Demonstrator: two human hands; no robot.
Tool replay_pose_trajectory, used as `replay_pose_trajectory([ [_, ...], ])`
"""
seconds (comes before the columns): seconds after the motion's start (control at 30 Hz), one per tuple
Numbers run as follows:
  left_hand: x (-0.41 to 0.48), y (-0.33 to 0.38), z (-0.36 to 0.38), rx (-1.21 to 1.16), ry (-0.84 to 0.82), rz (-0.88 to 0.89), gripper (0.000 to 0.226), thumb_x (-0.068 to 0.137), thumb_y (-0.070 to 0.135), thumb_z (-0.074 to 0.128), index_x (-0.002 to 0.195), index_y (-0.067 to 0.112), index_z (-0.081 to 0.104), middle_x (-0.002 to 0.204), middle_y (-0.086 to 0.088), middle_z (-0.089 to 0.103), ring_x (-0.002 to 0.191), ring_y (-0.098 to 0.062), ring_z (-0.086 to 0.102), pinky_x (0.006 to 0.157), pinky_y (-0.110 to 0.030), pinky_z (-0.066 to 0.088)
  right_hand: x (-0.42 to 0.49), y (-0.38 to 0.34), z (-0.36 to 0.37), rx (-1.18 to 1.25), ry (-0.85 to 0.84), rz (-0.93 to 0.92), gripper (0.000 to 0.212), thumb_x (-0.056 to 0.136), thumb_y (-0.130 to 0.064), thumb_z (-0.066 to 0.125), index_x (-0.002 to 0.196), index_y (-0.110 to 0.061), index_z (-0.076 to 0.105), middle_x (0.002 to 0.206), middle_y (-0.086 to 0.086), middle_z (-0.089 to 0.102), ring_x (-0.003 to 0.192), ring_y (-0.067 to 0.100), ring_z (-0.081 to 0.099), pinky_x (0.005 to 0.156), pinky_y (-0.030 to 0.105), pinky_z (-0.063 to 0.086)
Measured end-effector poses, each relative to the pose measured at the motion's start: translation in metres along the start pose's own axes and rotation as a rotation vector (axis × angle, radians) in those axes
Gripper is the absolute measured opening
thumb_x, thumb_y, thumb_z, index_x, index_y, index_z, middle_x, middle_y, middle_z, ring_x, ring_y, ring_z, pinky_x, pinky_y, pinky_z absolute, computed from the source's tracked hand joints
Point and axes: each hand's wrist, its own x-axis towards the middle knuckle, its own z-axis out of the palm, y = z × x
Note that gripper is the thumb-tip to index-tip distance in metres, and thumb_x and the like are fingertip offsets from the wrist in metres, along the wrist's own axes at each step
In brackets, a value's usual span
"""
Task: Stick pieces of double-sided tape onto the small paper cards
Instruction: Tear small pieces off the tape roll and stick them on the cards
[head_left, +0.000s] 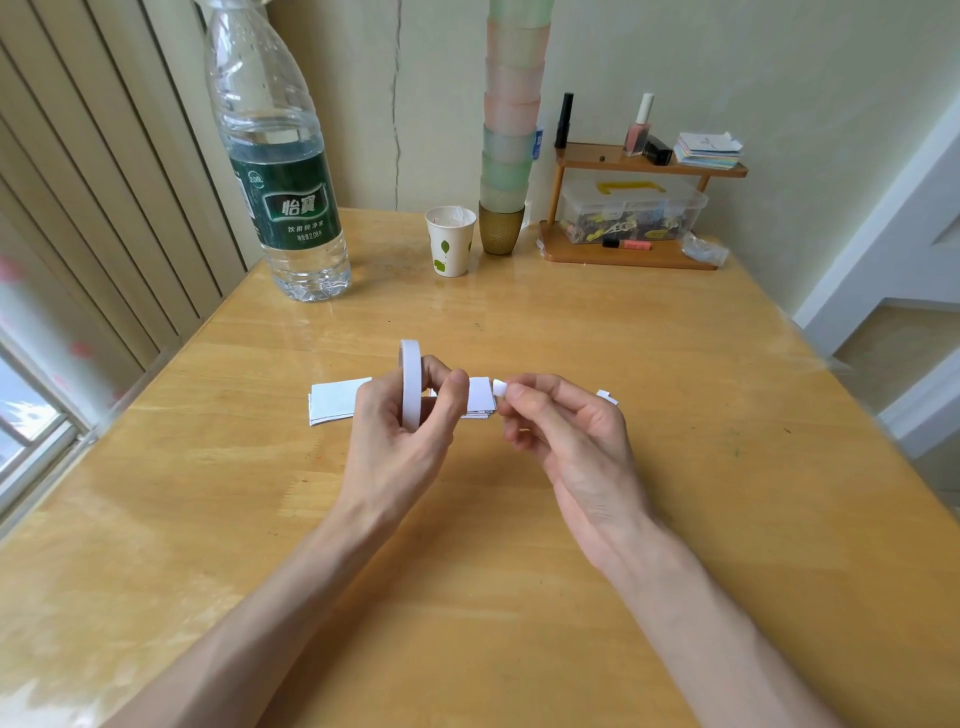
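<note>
My left hand (402, 431) grips a white roll of double-sided tape (410, 382), held upright on edge above the middle of the wooden table (519, 519). Just to its right, my right hand (566, 431) pinches a small white piece of tape (500, 387) between thumb and fingertips. Small white paper cards lie on the table behind the hands: one stack (335, 401) shows left of my left hand, another (480, 397) between the two hands. A small white scrap (608, 397) peeks out beyond my right hand.
A large water bottle (283, 171) stands at the back left. A paper cup (451, 239), a tall stack of plastic cups (511, 130) and a wooden shelf (631, 249) with a clear storage box line the back edge. The table's edges fall away at left and right.
</note>
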Motion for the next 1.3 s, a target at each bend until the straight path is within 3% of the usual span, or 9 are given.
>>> replay_pose_trajectory([
  [0.27,0.0004,-0.0015,0.0,-0.006,-0.006,0.006,0.04,0.093,0.045,0.057,0.066,0.018,0.046,0.052,0.007,0.031,0.046,-0.013,0.024,0.047,-0.025,0.022,0.0008,-0.0031,0.003,0.022,-0.006,0.014,0.014,0.089,-0.019,0.065,0.077,-0.019,0.072,0.083,0.007,0.069,0.071,0.022,0.059,0.07,0.03,0.047],
  [0.53,-0.0013,-0.0005,0.0004,0.035,-0.015,0.009,0.036,0.093,0.046,0.057,0.065,0.023,0.051,0.051,0.012,0.032,0.048,-0.013,0.024,0.049,-0.03,0.021,0.001,-0.0025,0.0024,0.03,-0.034,0.025,0.007,0.086,-0.018,0.062,0.083,-0.015,0.067,0.083,0.009,0.067,0.07,0.023,0.058,0.068,0.028,0.047],
  [0.8,-0.0019,-0.0006,0.0014,0.031,-0.02,0.025,0.038,0.092,0.044,0.059,0.069,0.014,0.053,0.051,0.01,0.036,0.047,-0.013,0.027,0.047,-0.035,0.022,-0.0003,-0.0047,0.0051,0.025,-0.051,0.019,0.011,0.086,-0.016,0.062,0.081,-0.02,0.071,0.085,0.009,0.066,0.071,0.022,0.059,0.068,0.028,0.046],
  [0.97,-0.003,-0.0007,0.0025,0.05,-0.021,0.031,0.036,0.093,0.042,0.063,0.071,0.013,0.057,0.052,0.006,0.041,0.048,-0.019,0.032,0.045,-0.047,0.03,-0.0011,-0.0058,0.006,0.027,-0.051,0.019,0.012,0.088,-0.019,0.062,0.081,-0.021,0.072,0.085,0.008,0.065,0.071,0.022,0.058,0.069,0.031,0.044],
  [1.13,-0.0045,0.0008,0.0038,0.058,-0.019,0.038,0.03,0.096,0.03,0.065,0.072,0.012,0.06,0.052,0.013,0.044,0.047,-0.016,0.034,0.046,-0.038,0.026,-0.0012,-0.0052,0.0051,0.027,-0.058,0.019,0.01,0.085,-0.015,0.062,0.082,-0.018,0.071,0.086,0.008,0.068,0.071,0.022,0.059,0.069,0.03,0.045],
  [1.3,-0.0039,0.0007,0.0044,0.046,-0.02,0.054,0.023,0.094,0.024,0.067,0.074,0.014,0.063,0.056,0.009,0.051,0.046,-0.011,0.036,0.047,-0.024,0.028,-0.0008,-0.0045,0.0048,0.026,-0.07,0.001,0.014,0.084,-0.011,0.06,0.082,-0.018,0.072,0.086,0.008,0.067,0.072,0.022,0.058,0.07,0.031,0.045],
])
